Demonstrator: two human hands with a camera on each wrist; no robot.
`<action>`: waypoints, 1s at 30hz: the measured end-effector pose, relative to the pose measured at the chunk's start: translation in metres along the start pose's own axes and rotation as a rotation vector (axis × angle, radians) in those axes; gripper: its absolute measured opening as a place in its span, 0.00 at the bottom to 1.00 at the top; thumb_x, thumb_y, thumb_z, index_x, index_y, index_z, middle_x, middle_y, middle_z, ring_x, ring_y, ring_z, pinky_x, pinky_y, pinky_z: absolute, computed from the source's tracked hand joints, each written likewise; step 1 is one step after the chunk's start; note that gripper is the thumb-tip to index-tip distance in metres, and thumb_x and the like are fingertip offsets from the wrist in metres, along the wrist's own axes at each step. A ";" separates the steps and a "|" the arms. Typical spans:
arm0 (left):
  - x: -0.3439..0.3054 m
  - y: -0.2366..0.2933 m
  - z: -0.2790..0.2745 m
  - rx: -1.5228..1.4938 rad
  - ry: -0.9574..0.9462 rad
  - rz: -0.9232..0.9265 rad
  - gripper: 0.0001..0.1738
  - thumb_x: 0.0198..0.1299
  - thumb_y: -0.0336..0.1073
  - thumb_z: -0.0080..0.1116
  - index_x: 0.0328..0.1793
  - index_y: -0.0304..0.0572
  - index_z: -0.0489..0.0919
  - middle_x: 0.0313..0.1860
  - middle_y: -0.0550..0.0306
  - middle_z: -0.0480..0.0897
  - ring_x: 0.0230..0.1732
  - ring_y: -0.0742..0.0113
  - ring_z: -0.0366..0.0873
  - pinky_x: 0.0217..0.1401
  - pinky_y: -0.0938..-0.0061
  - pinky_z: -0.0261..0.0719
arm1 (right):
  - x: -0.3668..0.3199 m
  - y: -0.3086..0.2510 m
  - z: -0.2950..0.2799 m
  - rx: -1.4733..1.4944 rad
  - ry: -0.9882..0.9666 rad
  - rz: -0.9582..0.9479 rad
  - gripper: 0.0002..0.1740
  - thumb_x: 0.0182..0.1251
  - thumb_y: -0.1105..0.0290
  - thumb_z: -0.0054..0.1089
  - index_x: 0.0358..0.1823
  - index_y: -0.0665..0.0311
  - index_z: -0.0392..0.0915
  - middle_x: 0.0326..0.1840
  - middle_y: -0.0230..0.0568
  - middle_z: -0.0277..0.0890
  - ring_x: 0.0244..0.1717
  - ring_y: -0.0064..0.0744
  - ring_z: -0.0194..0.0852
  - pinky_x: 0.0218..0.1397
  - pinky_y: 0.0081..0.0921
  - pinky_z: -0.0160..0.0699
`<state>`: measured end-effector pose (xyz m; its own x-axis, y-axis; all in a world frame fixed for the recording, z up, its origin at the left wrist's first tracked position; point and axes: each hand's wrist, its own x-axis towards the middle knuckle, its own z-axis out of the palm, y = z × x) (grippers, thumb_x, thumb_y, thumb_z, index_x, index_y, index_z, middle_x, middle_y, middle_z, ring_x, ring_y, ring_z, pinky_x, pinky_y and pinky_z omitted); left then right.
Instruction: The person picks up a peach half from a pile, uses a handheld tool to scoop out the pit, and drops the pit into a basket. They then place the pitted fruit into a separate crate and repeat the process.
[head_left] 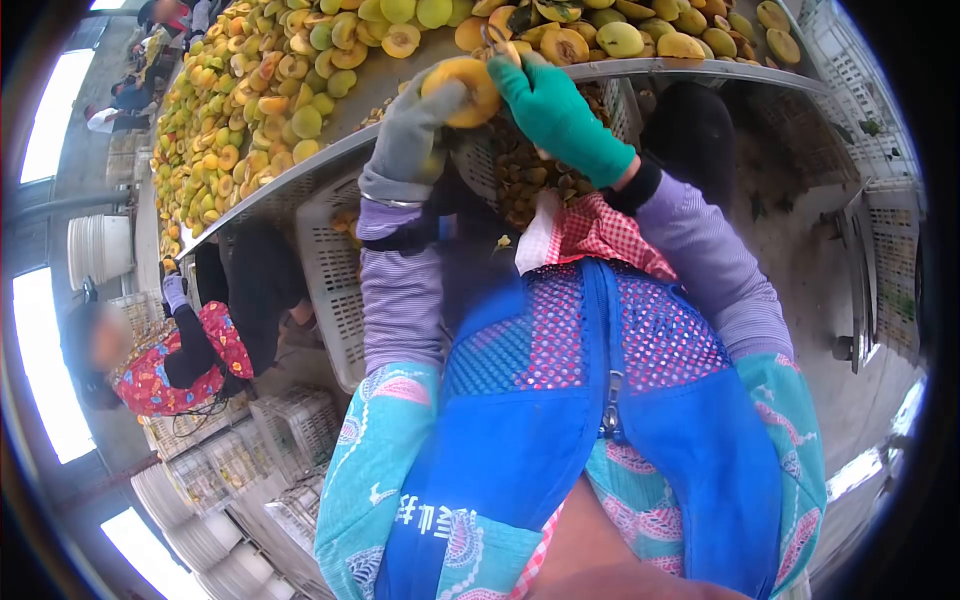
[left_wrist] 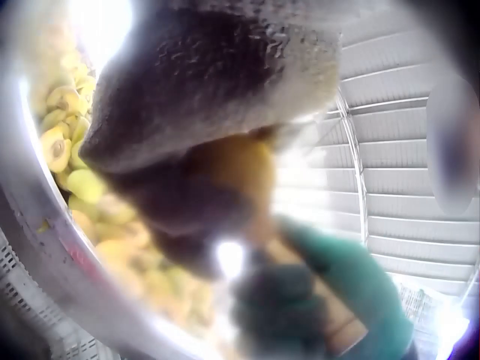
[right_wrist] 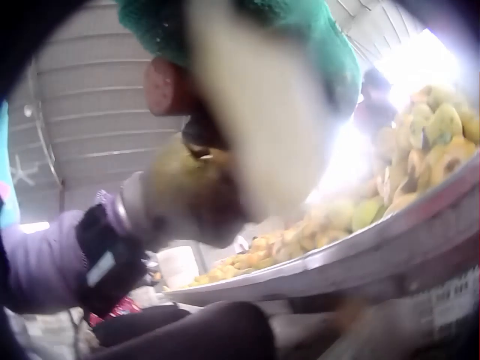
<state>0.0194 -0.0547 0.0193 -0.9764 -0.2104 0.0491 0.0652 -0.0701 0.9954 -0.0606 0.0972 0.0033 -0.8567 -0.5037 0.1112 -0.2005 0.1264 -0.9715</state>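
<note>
My left hand (head_left: 405, 140), in a grey glove, grips a yellow peach half (head_left: 474, 88) above the near edge of the fruit table. My right hand (head_left: 560, 115), in a green glove, is close beside it on the right. That hand holds a pitting tool (head_left: 496, 40) with a curved metal end. In the left wrist view the tool's wooden handle (left_wrist: 341, 322) sticks out of the green glove (left_wrist: 360, 277), and the peach half (left_wrist: 244, 169) is blurred under the grey glove. The right wrist view shows the peach (right_wrist: 184, 180) partly hidden behind the right hand.
Many peach halves (head_left: 240, 120) cover the table, whose metal rim (head_left: 330, 155) curves in front of me. White plastic crates (head_left: 335, 290) stand below. Another person (head_left: 190, 360) works at the left, near stacked white buckets (head_left: 100, 250). More crates (head_left: 860, 90) are at the right.
</note>
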 end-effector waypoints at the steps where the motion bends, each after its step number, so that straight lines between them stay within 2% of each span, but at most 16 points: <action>1: -0.006 0.008 0.001 -0.016 -0.019 -0.080 0.22 0.68 0.38 0.51 0.65 0.33 0.70 0.50 0.52 0.80 0.47 0.66 0.80 0.47 0.75 0.82 | 0.011 0.015 0.005 -0.037 0.067 -0.183 0.25 0.71 0.49 0.50 0.43 0.70 0.72 0.30 0.61 0.77 0.34 0.60 0.78 0.35 0.47 0.74; 2: -0.009 0.013 0.001 -0.033 -0.036 -0.158 0.23 0.67 0.35 0.54 0.66 0.34 0.70 0.50 0.52 0.80 0.47 0.67 0.81 0.46 0.76 0.82 | 0.007 0.011 0.003 -0.042 0.095 -0.179 0.24 0.71 0.50 0.50 0.43 0.69 0.72 0.30 0.60 0.77 0.34 0.60 0.77 0.35 0.48 0.73; 4: -0.005 0.006 0.007 -0.258 0.001 -0.081 0.22 0.66 0.34 0.56 0.64 0.35 0.70 0.50 0.53 0.80 0.47 0.67 0.81 0.48 0.75 0.82 | -0.014 -0.005 -0.002 -0.055 0.162 -0.172 0.23 0.71 0.50 0.50 0.44 0.67 0.72 0.30 0.60 0.77 0.34 0.60 0.77 0.34 0.49 0.73; 5: -0.001 0.002 0.008 -0.330 0.020 -0.054 0.20 0.66 0.34 0.55 0.63 0.35 0.71 0.49 0.53 0.81 0.47 0.67 0.81 0.48 0.74 0.82 | -0.029 -0.007 -0.002 -0.094 0.121 -0.128 0.22 0.71 0.50 0.51 0.44 0.65 0.71 0.29 0.58 0.77 0.33 0.60 0.77 0.33 0.50 0.73; 6: 0.002 -0.003 0.011 -0.404 0.040 -0.035 0.19 0.66 0.34 0.55 0.61 0.36 0.71 0.49 0.53 0.81 0.47 0.67 0.81 0.48 0.74 0.81 | -0.044 -0.004 0.001 -0.156 0.070 -0.173 0.21 0.71 0.52 0.50 0.42 0.66 0.69 0.25 0.56 0.76 0.29 0.59 0.77 0.29 0.50 0.72; 7: 0.002 -0.005 0.016 -0.320 0.031 0.045 0.15 0.68 0.35 0.53 0.56 0.36 0.73 0.47 0.52 0.81 0.47 0.67 0.80 0.49 0.74 0.81 | -0.052 -0.001 0.005 -0.206 0.052 -0.166 0.20 0.72 0.53 0.50 0.41 0.66 0.68 0.24 0.55 0.76 0.27 0.59 0.77 0.28 0.49 0.72; 9: 0.001 -0.010 0.025 -0.357 -0.002 0.125 0.14 0.69 0.36 0.52 0.55 0.35 0.73 0.46 0.52 0.80 0.46 0.67 0.80 0.49 0.74 0.80 | -0.058 0.003 0.009 -0.245 0.052 -0.161 0.19 0.72 0.54 0.50 0.40 0.66 0.68 0.22 0.55 0.75 0.25 0.58 0.76 0.26 0.49 0.71; 11: 0.001 -0.010 0.031 -0.189 0.044 0.252 0.15 0.70 0.38 0.50 0.55 0.34 0.73 0.44 0.52 0.80 0.44 0.67 0.80 0.47 0.75 0.80 | -0.056 0.004 0.009 -0.235 0.065 -0.186 0.19 0.72 0.55 0.50 0.40 0.67 0.68 0.22 0.55 0.75 0.24 0.58 0.76 0.25 0.49 0.71; 13: 0.001 -0.009 0.036 0.189 0.166 0.399 0.16 0.71 0.40 0.49 0.55 0.33 0.73 0.42 0.52 0.80 0.41 0.68 0.80 0.45 0.75 0.80 | -0.056 0.003 0.013 -0.231 0.091 -0.189 0.19 0.72 0.55 0.50 0.40 0.67 0.68 0.22 0.56 0.75 0.24 0.58 0.76 0.25 0.48 0.71; 15: 0.000 -0.004 0.040 0.206 0.210 0.398 0.17 0.72 0.41 0.48 0.55 0.33 0.74 0.40 0.52 0.80 0.39 0.68 0.80 0.44 0.76 0.80 | -0.056 0.002 0.016 -0.224 0.108 -0.196 0.19 0.72 0.55 0.50 0.40 0.67 0.68 0.22 0.56 0.75 0.24 0.58 0.76 0.25 0.48 0.71; 18: -0.002 0.002 0.043 -0.122 0.182 0.246 0.17 0.73 0.41 0.45 0.52 0.32 0.76 0.40 0.53 0.81 0.37 0.69 0.80 0.42 0.77 0.80 | -0.057 -0.001 0.018 -0.221 0.089 -0.198 0.20 0.72 0.55 0.50 0.40 0.68 0.68 0.22 0.56 0.75 0.24 0.58 0.75 0.25 0.48 0.71; 20: 0.000 -0.001 0.040 -0.086 0.190 0.235 0.18 0.74 0.40 0.43 0.49 0.32 0.78 0.41 0.54 0.82 0.38 0.69 0.80 0.42 0.78 0.80 | -0.057 -0.002 0.016 -0.236 0.043 -0.179 0.20 0.72 0.55 0.50 0.40 0.68 0.68 0.22 0.56 0.75 0.24 0.59 0.75 0.26 0.48 0.71; 23: 0.000 0.004 0.041 0.002 0.216 0.210 0.19 0.74 0.44 0.45 0.47 0.32 0.78 0.37 0.54 0.81 0.35 0.71 0.79 0.37 0.79 0.79 | -0.055 0.001 0.014 -0.134 -0.051 -0.168 0.20 0.73 0.55 0.50 0.40 0.69 0.70 0.23 0.56 0.75 0.24 0.59 0.75 0.25 0.46 0.71; 26: 0.000 0.005 0.043 -0.077 0.230 0.220 0.20 0.73 0.44 0.45 0.47 0.33 0.79 0.35 0.54 0.81 0.33 0.72 0.79 0.36 0.80 0.78 | -0.053 -0.001 0.022 0.013 -0.043 -0.145 0.20 0.73 0.55 0.49 0.42 0.70 0.72 0.22 0.56 0.74 0.22 0.53 0.75 0.24 0.40 0.71; 29: 0.005 -0.006 0.040 -0.161 0.295 0.225 0.20 0.73 0.44 0.45 0.47 0.33 0.79 0.33 0.56 0.81 0.31 0.73 0.78 0.35 0.80 0.77 | -0.054 -0.020 0.019 0.337 -0.229 0.149 0.21 0.75 0.54 0.48 0.41 0.68 0.73 0.23 0.28 0.70 0.24 0.16 0.62 0.24 0.23 0.65; 30: 0.005 -0.005 0.039 -0.129 0.295 0.212 0.20 0.73 0.44 0.45 0.47 0.33 0.79 0.33 0.56 0.81 0.32 0.73 0.78 0.35 0.80 0.78 | -0.054 -0.023 0.019 0.379 -0.244 0.199 0.21 0.75 0.53 0.48 0.41 0.67 0.74 0.23 0.26 0.69 0.24 0.15 0.62 0.24 0.21 0.64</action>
<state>0.0060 -0.0173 0.0174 -0.8385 -0.5034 0.2088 0.3033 -0.1127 0.9462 -0.0006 0.1055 0.0156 -0.7156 -0.6924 -0.0929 0.1819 -0.0562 -0.9817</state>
